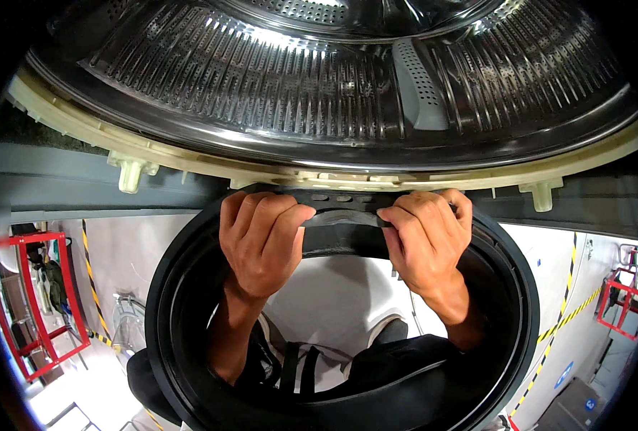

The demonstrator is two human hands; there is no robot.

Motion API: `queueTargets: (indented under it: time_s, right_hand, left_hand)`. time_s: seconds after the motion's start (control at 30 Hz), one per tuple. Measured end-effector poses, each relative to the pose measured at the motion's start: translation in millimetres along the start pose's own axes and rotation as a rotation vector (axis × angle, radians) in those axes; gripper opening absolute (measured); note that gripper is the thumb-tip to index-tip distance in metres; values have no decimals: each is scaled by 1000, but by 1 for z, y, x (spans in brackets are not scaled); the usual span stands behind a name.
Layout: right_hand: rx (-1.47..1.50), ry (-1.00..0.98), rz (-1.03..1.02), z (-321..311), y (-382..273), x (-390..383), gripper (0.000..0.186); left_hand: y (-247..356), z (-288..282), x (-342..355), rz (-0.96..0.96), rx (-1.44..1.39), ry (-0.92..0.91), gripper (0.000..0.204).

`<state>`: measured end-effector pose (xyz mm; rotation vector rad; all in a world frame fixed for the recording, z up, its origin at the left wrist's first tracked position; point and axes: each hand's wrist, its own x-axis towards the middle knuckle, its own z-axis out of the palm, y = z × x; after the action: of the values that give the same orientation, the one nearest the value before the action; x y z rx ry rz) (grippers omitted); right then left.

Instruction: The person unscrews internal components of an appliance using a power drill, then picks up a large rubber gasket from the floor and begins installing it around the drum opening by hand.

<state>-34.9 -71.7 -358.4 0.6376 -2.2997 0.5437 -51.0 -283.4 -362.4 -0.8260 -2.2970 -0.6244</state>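
A large black rubber door gasket (162, 294) hangs in front of me, its far edge close under the cream plastic tub rim (204, 161) of a washing machine. Both forearms pass up through the ring. My left hand (261, 237) is closed over the gasket's far edge, left of its middle, thumb pointing inward. Gripping the same edge farther right is my right hand (428, 237), fingers curled over it. Small slots show in the rubber between the hands. Whether the gasket touches the tub rim is unclear. Beyond lies the shiny perforated steel drum (261, 79).
A grey drum paddle (419, 86) stands inside the drum. Cream plastic lugs (128, 172) stick out below the tub rim, above a grey panel (60, 179). Red frames (24, 302) stand on the floor to the left and right, near yellow-black floor tape (548, 330).
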Motion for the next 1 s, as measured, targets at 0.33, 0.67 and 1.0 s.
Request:
queueTargets:
  time_s: [0.33,0.67,1.0]
  right_hand:
    - [-28,-235,35,-16,-6,19,25]
    - [-150,-247,-12,-10,-15,17,15]
    - [-48,-210,60,-13,-17,9,23]
  left_hand:
    - [1,-5,7,-43,-8,-73,31]
    - [11,-14,12,-225,-53,-231,31]
    - [9,-16,15,-138,-12,-199,29]
